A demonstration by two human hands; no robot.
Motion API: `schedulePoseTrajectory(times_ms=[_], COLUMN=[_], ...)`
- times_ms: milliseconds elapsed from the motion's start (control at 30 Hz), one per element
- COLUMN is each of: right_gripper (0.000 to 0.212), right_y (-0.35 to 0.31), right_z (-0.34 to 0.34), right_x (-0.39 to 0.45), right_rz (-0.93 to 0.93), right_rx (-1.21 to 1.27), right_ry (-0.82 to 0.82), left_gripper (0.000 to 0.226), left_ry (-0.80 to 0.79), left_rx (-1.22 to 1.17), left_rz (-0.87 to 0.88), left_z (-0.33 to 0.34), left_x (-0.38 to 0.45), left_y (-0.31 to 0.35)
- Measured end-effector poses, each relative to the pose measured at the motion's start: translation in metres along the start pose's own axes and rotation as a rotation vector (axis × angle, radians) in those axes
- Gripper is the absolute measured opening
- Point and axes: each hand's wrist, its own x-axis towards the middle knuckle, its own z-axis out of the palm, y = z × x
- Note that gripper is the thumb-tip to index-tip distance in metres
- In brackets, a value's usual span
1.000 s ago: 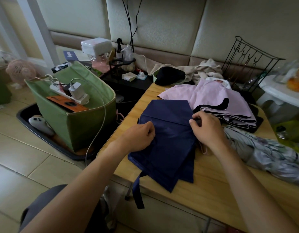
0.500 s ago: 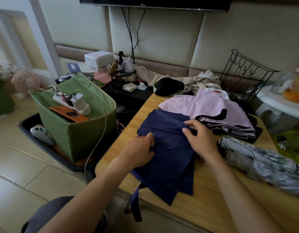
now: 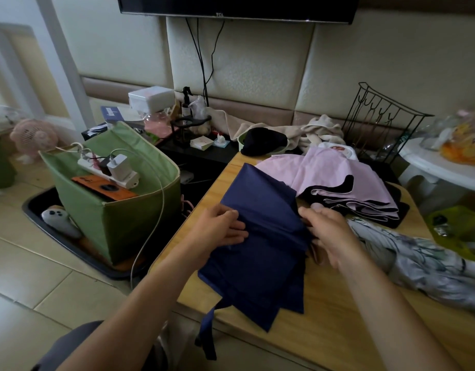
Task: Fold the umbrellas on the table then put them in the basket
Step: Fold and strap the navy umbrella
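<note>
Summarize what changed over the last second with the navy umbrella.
The right hand slid from the navy umbrella's top edge to its right side, gathering the canopy narrower. The left hand still grips its left edge. Pink umbrella and grey umbrella unmoved.
</note>
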Motion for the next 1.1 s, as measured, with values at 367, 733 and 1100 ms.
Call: schedulePoseTrajectory(times_ms=[367, 733, 1100], right_gripper=[0.018, 0.024, 0.016], right_y=[-0.017, 0.017, 0.004], right_z=[0.0, -0.003, -0.001], right_x=[-0.015, -0.004, -0.026], right_rz=[-0.252, -0.35, -0.805], right_rx=[0.118, -0.339, -0.697], right_ry=[0.006, -0.194, -0.113], left_gripper=[0.032, 0.034, 0.035], left_ry=[-0.042, -0.036, -0.02], left_rx=[-0.558, -0.34, -0.359], left_rz=[-0.003, 0.047, -0.048], left_z=[0.0, 0.007, 0.009], left_x=[-0.007, -0.001, -0.002], left_y=[0.011, 0.004, 0.0])
